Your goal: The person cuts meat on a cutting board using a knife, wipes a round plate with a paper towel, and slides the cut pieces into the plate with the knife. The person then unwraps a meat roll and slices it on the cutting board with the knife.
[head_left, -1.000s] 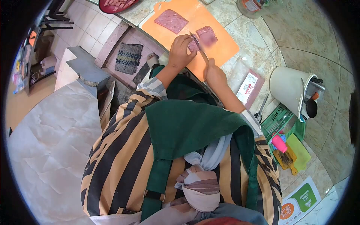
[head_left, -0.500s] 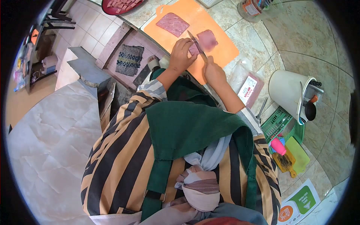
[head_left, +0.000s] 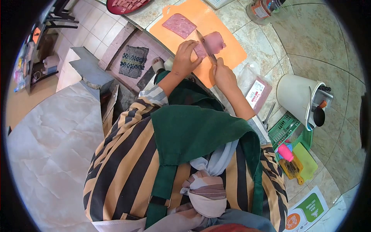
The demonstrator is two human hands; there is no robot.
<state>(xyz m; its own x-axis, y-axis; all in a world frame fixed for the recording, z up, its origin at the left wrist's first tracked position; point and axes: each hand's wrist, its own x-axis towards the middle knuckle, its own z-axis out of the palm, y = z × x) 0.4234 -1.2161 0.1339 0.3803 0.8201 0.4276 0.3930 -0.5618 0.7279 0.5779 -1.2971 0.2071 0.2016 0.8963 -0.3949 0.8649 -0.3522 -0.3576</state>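
Observation:
My right hand (head_left: 225, 76) is closed round the handle of a knife (head_left: 211, 55), whose blade slants across an orange cutting board (head_left: 235, 44). Close to the blade's left side, the bent fingers of my left hand (head_left: 184, 58) hold down a small piece of pink luncheon meat (head_left: 200, 50), partly hidden by them. Directly right of the blade lies a second piece of meat (head_left: 215, 41). A larger flat slice (head_left: 179, 25) rests on the board's upper left, apart from both hands.
A red plate (head_left: 127, 11) of diced meat stands at the upper left. Right of the board are a meat package (head_left: 258, 94), a glass jar (head_left: 259, 11), a white bucket (head_left: 290, 92) of utensils and a green basket (head_left: 284, 125). The counter edge runs below my hands.
The knife blade has shifted slightly up and right, and shows more of its flat side. My right hand moved a little with it; my left hand stays nearly in place on the meat.

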